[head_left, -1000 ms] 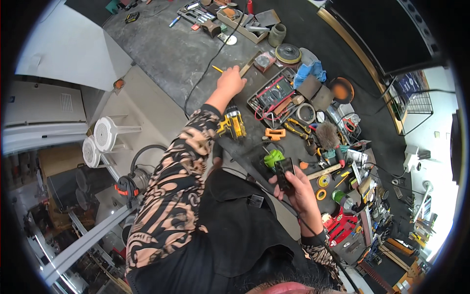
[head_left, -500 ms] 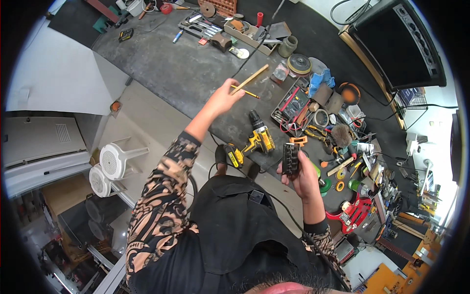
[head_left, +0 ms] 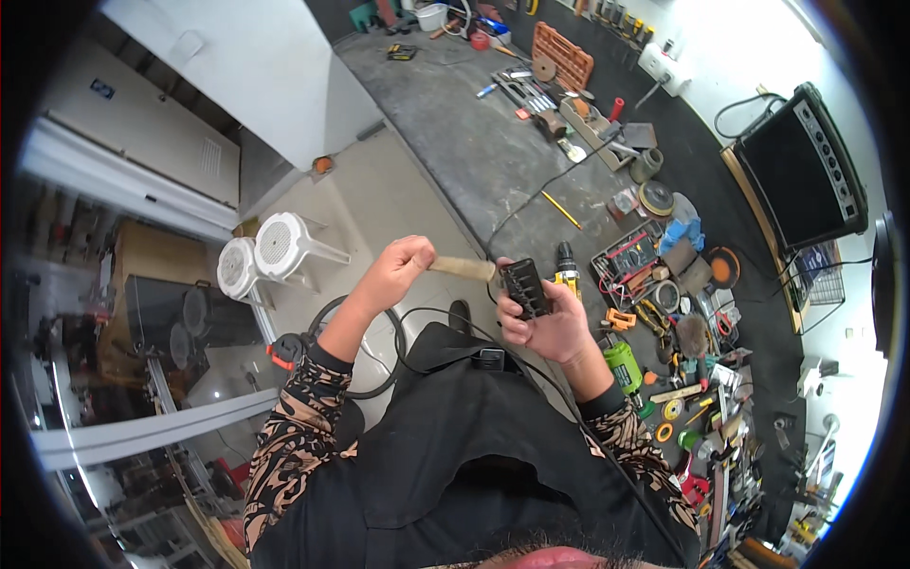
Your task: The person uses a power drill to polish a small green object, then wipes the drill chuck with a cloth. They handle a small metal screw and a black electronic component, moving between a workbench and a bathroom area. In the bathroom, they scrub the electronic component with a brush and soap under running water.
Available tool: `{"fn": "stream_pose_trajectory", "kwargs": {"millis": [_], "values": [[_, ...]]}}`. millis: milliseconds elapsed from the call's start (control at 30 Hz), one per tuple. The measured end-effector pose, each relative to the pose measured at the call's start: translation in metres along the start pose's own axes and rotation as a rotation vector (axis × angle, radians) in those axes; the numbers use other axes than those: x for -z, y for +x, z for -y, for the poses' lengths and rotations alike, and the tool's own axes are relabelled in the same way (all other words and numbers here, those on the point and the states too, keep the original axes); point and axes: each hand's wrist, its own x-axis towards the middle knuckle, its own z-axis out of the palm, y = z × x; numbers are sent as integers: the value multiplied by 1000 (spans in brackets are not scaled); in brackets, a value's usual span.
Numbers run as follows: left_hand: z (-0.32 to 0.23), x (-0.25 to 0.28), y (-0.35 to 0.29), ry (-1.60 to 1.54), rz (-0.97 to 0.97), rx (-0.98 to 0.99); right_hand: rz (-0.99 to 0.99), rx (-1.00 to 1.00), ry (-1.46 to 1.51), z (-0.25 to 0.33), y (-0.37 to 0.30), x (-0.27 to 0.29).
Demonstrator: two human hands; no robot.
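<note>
My left hand [head_left: 396,273] is closed around one end of a flat, pale wooden strip [head_left: 462,267], blurred by motion. The strip's other end points right, close to a black slotted case [head_left: 524,288] with a row of small dark pieces. That case is gripped in my right hand [head_left: 555,330], palm up with fingers curled around it. Whether strip and case touch, I cannot tell. Just beyond my right hand, a yellow and black cordless drill [head_left: 567,268] is partly hidden. A yellow pencil [head_left: 561,210] lies on the dark workbench [head_left: 445,123].
A black cable [head_left: 550,180] runs over the bench toward me. Tools crowd the right side, among them an open case with a multimeter [head_left: 627,256], an orange clamp-like piece [head_left: 621,320] and a green tool [head_left: 623,365]. White stools [head_left: 284,245] stand on the floor at left.
My left hand has come back from over the bench toward my right hand, bringing the wooden strip. The pencil now lies apart from that hand. The whole view has shifted.
</note>
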Motion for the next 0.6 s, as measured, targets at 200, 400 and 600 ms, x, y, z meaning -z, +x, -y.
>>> {"fn": "stream_pose_trajectory", "kwargs": {"millis": [200,400,600], "values": [[-11,20,-65,286,-243,-42,-86,-245,-78,-25,37,2],[5,55,-103,357,-397,30,-141,-374,-167,-43,82,-7],[49,125,-116,255,-572,165,-60,-427,-125,-46,157,-2]]}}
